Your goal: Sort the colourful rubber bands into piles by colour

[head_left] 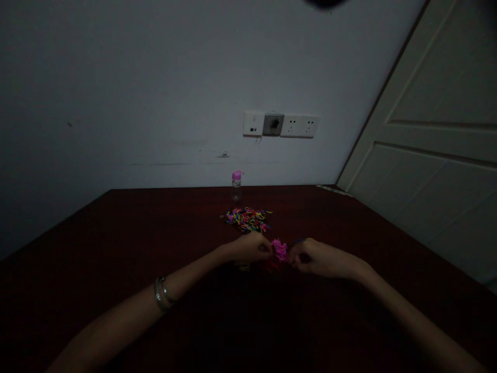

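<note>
My left hand (251, 247) is closed in a pinch just left of a small pile of pink bands (279, 249); what its fingertips hold is too small to make out. On the other side of that pile, my right hand (312, 257) is also pinched, its fingertips close to the pink bands, and anything between them is hidden. Red bands (271, 266) lie below the pink ones. Under my left hand some yellowish bands (243, 267) show partly. A larger heap of mixed coloured bands (248, 219) lies beyond my hands.
A clear bottle with a pink cap (236, 186) stands behind the heap on the dark red table (155, 223). Wall sockets (298, 126) are above the table's back edge. A pale door (435, 155) rises at the right, and a thin strip (333, 190) lies at the back right.
</note>
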### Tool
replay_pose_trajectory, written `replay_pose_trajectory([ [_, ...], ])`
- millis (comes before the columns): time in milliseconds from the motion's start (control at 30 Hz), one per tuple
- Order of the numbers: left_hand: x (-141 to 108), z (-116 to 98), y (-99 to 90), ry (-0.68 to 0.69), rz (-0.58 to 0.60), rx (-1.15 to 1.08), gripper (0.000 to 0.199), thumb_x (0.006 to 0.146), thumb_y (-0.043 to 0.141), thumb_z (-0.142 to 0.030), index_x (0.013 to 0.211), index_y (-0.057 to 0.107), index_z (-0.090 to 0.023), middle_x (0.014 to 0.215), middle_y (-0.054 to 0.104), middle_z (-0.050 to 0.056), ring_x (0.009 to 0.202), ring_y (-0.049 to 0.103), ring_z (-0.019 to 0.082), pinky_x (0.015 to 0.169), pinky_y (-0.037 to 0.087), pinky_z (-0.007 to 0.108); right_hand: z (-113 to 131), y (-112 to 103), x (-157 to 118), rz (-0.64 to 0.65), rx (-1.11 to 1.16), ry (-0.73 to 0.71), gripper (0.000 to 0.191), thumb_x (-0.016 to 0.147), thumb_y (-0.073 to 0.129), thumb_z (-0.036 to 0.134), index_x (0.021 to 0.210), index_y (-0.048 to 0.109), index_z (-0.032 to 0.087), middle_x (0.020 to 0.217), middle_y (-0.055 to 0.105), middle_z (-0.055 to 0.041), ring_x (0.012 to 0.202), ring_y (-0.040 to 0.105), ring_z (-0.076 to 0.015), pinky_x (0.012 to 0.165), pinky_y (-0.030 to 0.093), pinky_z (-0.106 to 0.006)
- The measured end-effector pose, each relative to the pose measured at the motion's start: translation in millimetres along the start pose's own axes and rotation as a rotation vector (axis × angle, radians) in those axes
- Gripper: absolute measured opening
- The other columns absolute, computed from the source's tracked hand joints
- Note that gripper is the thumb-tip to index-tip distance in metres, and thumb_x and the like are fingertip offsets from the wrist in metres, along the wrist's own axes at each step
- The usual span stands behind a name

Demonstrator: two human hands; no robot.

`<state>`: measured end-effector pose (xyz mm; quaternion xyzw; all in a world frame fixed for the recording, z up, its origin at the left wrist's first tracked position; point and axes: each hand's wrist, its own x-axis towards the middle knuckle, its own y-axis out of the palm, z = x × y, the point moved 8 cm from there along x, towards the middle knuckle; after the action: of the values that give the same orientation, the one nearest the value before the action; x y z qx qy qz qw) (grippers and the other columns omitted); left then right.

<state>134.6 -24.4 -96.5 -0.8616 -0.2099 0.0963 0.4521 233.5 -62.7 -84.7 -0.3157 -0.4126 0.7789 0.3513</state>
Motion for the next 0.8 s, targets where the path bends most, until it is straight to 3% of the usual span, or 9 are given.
replay_pose_trajectory([
  [167,-3.7,2.5,-18.1,-0.079,-0.046,-0.014,0.019,0.074,0.051,-0.019,0.079,0.066,-0.01,0.059,0.056,-0.001,0.051,0.043,0.006,0.051,0.031,0.017,2.3,12.3,-1.6,-0.023,-0.084,0.069,0.017,0.069,0.047,0.014,0.078,0.06,0.018,0.071,0.06,-0.0012,0.059,0.049,-0.011,0.051,0.031,-0.021],
  [300,-12.3,8.7,-26.8,-0.16,0.003,0.048,0.016,0.071,0.056,-0.023,0.07,0.067,-0.011,0.055,0.055,-0.001,0.05,0.044,0.006,0.048,0.03,0.017,8.6,11.3,1.5,-0.053,-0.105,0.058,0.016,0.07,0.046,0.014,0.078,0.059,0.018,0.069,0.059,-0.0013,0.058,0.047,-0.0105,0.051,0.029,-0.021],
  [633,-17.6,10.6,-7.1,-0.179,0.135,0.039,0.021,0.074,0.052,-0.025,0.071,0.067,-0.011,0.059,0.059,0.0,0.05,0.045,0.006,0.047,0.03,0.017,14.6,17.0,6.0,-0.031,-0.025,-0.027,0.024,0.068,0.046,0.011,0.084,0.063,0.018,0.07,0.06,-0.0005,0.058,0.047,-0.0096,0.052,0.031,-0.02],
  [800,-15.8,6.5,-7.7,-0.144,0.113,-0.03,0.022,0.075,0.05,-0.024,0.073,0.067,-0.011,0.062,0.06,0.0,0.052,0.045,0.006,0.049,0.032,0.017,5.4,-1.2,14.1,-0.061,0.064,-0.08,0.019,0.072,0.046,0.015,0.082,0.063,0.015,0.07,0.061,-0.0011,0.059,0.049,-0.0097,0.055,0.036,-0.02],
])
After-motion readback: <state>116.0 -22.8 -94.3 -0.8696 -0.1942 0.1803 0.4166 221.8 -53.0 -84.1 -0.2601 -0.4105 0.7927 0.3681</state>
